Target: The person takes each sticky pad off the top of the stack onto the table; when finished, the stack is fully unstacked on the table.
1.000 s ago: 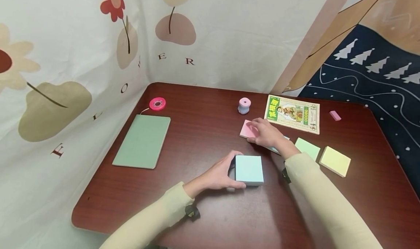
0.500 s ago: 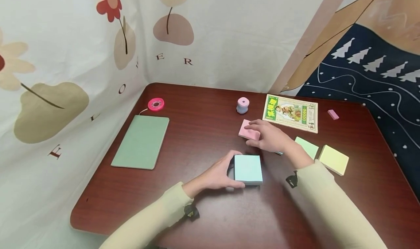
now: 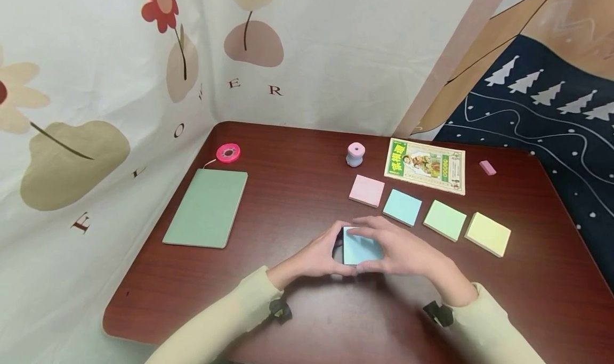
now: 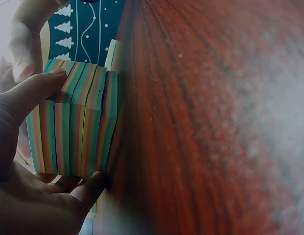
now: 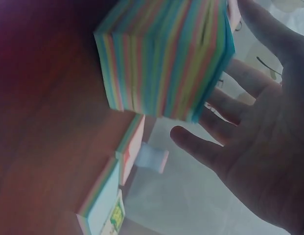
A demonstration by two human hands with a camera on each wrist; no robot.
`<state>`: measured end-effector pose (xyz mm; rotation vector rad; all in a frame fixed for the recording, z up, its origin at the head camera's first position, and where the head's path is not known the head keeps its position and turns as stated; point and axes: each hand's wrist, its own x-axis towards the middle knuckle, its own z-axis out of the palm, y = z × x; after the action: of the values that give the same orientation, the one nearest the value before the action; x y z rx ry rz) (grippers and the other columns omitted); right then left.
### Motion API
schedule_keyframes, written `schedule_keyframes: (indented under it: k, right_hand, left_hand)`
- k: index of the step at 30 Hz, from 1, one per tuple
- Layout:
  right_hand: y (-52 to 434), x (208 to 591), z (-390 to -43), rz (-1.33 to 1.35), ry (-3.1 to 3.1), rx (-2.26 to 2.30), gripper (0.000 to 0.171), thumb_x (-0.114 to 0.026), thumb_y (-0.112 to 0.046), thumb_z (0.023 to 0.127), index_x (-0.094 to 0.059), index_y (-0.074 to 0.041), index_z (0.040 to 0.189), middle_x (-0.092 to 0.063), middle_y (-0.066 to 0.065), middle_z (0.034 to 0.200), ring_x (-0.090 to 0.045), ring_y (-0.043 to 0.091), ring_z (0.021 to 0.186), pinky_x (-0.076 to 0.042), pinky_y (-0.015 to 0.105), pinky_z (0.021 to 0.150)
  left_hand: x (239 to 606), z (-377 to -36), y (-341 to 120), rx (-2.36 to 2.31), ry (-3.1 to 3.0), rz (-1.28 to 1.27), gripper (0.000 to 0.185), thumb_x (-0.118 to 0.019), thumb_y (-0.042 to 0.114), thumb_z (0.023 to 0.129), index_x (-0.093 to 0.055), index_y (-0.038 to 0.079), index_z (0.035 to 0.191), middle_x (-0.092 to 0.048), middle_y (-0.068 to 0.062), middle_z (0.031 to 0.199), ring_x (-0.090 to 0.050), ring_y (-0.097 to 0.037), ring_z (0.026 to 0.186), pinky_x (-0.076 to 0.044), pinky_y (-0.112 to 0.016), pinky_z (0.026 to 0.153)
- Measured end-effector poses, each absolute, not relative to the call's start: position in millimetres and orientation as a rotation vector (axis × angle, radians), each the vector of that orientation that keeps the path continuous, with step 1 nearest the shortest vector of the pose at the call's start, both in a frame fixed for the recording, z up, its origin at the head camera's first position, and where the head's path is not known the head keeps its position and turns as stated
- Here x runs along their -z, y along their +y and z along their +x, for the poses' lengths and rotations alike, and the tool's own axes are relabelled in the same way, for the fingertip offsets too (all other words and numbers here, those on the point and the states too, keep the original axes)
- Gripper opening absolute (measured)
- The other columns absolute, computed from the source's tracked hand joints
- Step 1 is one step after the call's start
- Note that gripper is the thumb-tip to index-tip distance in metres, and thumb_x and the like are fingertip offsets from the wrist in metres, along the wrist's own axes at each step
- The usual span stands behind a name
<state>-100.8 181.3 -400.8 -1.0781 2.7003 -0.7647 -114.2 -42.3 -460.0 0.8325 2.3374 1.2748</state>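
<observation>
A thick block of sticky notes [image 3: 361, 248] with a light blue top lies on the dark red table [image 3: 297, 193] near its front. In the left wrist view the block [image 4: 78, 122] shows striped multi-colour sides. My left hand [image 3: 331, 255] grips its left side, thumb [image 4: 34, 93] on one edge and fingers under the other. My right hand [image 3: 388, 247] is over the block's right half with straight, spread fingers; the right wrist view shows the hand [image 5: 240, 112] open beside the block [image 5: 166, 58].
Behind the block lie a pink pad [image 3: 366, 190], a blue pad [image 3: 402, 207], a green pad [image 3: 444, 219] and a yellow pad [image 3: 487, 234] in a row. Further back are a booklet [image 3: 425, 165], a small pink spool [image 3: 355, 154] and an eraser [image 3: 487, 167]. A green notebook [image 3: 206, 207] and tape roll [image 3: 228, 152] lie left.
My right hand has left the pink pad and come back to the block, uncovering the blue pad. The left hand has kept its hold on the block.
</observation>
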Motion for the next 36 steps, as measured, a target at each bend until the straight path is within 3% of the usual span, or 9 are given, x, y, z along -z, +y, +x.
schedule_keyframes:
  k: [8,17,24,27,36]
  right_hand:
    - [177.7,407.3,-96.0,-1.080,2.736,0.708,0.072,-0.087,-0.029,0.073,-0.058,-0.014,0.136,-0.051,0.007,0.139,-0.051,0.020,0.118,-0.049,0.036,0.087]
    - [185.7,403.4,-94.2,-1.039,2.811,0.699,0.068,-0.088,-0.030,0.070,-0.061,-0.017,0.132,-0.054,0.002,0.132,-0.053,0.017,0.110,-0.050,0.035,0.083]
    - [226.8,397.5,-85.7,-0.838,2.916,0.723,0.071,-0.088,-0.029,0.070,-0.060,-0.016,0.134,-0.054,0.005,0.133,-0.053,0.023,0.112,-0.049,0.043,0.085]
    - [250.1,402.3,-79.2,-0.723,2.971,0.707,0.070,-0.088,-0.028,0.070,-0.060,-0.015,0.133,-0.054,0.009,0.132,-0.054,0.027,0.108,-0.049,0.046,0.080]
    - [291.8,428.5,-60.5,-0.470,3.007,0.587,0.068,-0.088,-0.030,0.069,-0.062,-0.010,0.129,-0.056,0.014,0.124,-0.053,0.028,0.096,-0.046,0.041,0.067]
  left_hand:
    - [461.9,-114.9,-41.8,-1.265,2.334,0.824,0.084,-0.086,0.034,0.073,-0.037,0.016,0.139,-0.052,0.000,0.129,-0.051,-0.011,0.112,-0.042,-0.030,0.096]
    - [461.8,-113.4,-41.1,-1.314,2.296,0.793,0.085,-0.088,0.029,0.073,-0.037,0.014,0.139,-0.050,-0.002,0.133,-0.050,-0.011,0.119,-0.040,-0.026,0.102]
    - [461.5,-113.4,-39.8,-1.315,2.304,0.774,0.084,-0.089,0.026,0.070,-0.040,0.013,0.137,-0.052,-0.003,0.129,-0.051,-0.012,0.118,-0.041,-0.026,0.102]
    - [462.4,-113.8,-39.7,-1.310,2.311,0.781,0.083,-0.089,0.027,0.070,-0.040,0.014,0.137,-0.053,-0.002,0.127,-0.051,-0.012,0.118,-0.040,-0.027,0.102]
    - [462.6,-114.2,-39.9,-1.313,2.296,0.784,0.083,-0.089,0.028,0.071,-0.040,0.015,0.137,-0.052,0.000,0.128,-0.050,-0.011,0.119,-0.039,-0.025,0.103]
